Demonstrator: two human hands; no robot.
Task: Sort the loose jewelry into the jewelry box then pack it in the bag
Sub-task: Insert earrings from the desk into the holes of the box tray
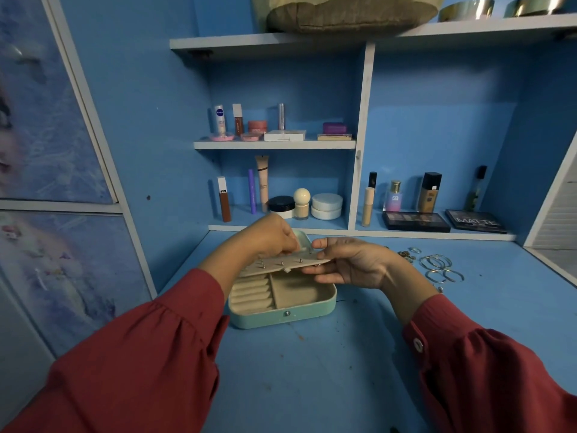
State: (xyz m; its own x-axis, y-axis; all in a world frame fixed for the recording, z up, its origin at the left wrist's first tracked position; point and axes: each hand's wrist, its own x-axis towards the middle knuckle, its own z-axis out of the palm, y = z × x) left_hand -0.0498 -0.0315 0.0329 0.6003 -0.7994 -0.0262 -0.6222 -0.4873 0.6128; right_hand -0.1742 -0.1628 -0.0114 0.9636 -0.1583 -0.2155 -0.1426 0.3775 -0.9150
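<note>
The earring panel (282,264), long axis left–right, is pinched by the left hand (268,237) and right hand (349,264) above the jewelry box (282,312); the loose jewelry (437,267), seemingly hoops, lies right, nearer the right hand.

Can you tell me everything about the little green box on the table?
The jewelry box is small and mint green, with rounded corners and a tiny metal snap in front. It lies open on the blue table. The cream lining looks soft, with ring rolls on the left and an open compartment on the right. Both hands hold its cream earring panel, studded with small earrings, above the tray: left hand, right hand.
</note>
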